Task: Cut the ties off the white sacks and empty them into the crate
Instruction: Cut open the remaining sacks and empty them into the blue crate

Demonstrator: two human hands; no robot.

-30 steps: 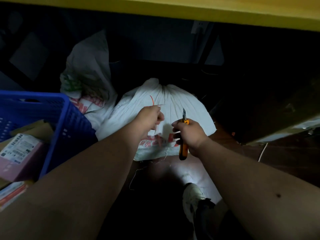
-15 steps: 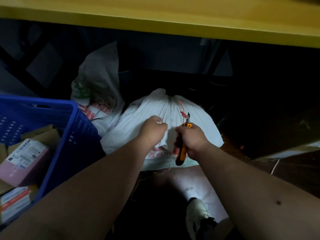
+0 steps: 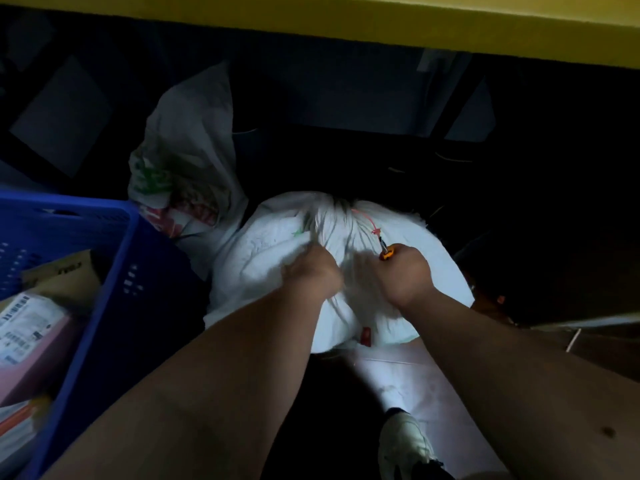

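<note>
A full white sack [image 3: 426,251] lies on the dark floor in the middle, its gathered neck bound by a red tie [image 3: 372,227]. My left hand [image 3: 313,275] grips a fold of the sack's fabric just left of the neck. My right hand [image 3: 407,277] holds an orange-handled utility knife [image 3: 386,251], whose blade tip points up at the red tie. A second white sack [image 3: 188,161] with green and red print stands behind, to the left. The blue plastic crate [image 3: 104,303] is at the left edge, with parcels inside.
A yellow table edge [image 3: 346,26] runs across the top, with dark table legs beneath it. Pink and brown parcels [image 3: 31,327] fill the crate. A white shoe [image 3: 405,441] shows at the bottom. A cardboard box [image 3: 588,341] sits low on the right.
Both hands have moved forward onto the sack. The left hand has gone from pulling the tie to gripping fabric, and the knife tip has come up to the red tie.
</note>
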